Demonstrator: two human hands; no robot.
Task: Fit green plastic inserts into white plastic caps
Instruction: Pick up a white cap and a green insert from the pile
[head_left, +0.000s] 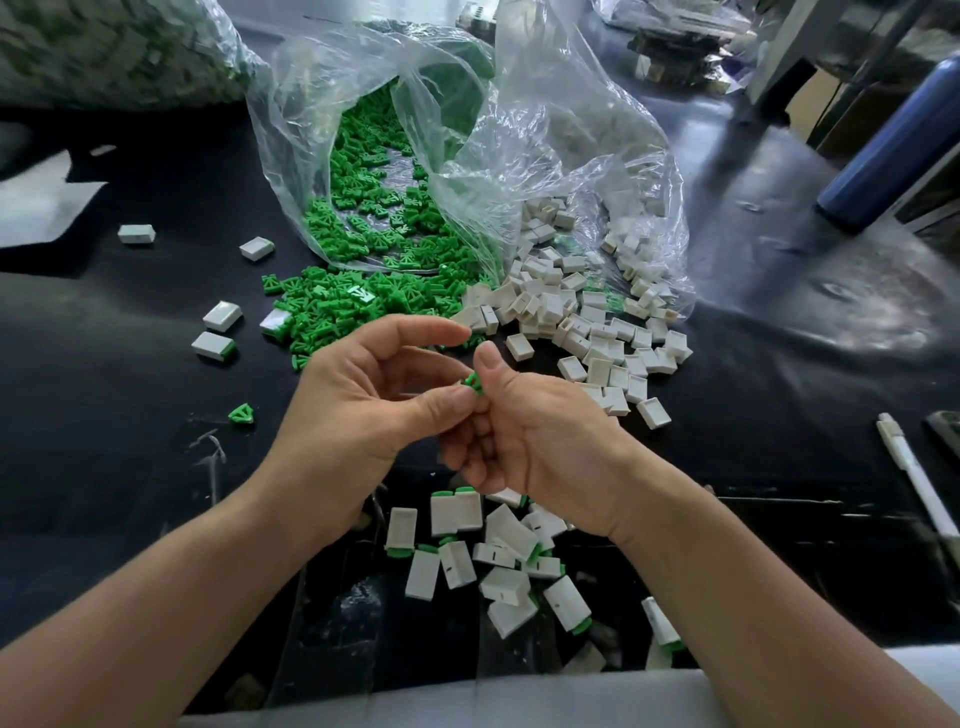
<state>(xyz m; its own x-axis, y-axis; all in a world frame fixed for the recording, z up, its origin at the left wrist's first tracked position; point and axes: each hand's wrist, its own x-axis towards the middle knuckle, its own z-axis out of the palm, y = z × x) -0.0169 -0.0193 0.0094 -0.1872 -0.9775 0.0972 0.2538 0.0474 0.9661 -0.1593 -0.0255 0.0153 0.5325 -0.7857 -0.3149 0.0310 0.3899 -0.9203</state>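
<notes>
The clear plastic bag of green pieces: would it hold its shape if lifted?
Probably not: the clear plastic bag lies crumpled and creased, so likely floppy. Its mouth gapes open, so green inserts would probably spill.

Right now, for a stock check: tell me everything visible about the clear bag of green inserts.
The clear bag is thin, crinkled, see-through plastic lying on the black table, mouth open toward the person. Green inserts cover its lower part and spill out. A second bag with white caps touches its right side.

One green insert (471, 381) held midair — more inserts (332, 312), white caps (602, 332) heaped beyond.
</notes>
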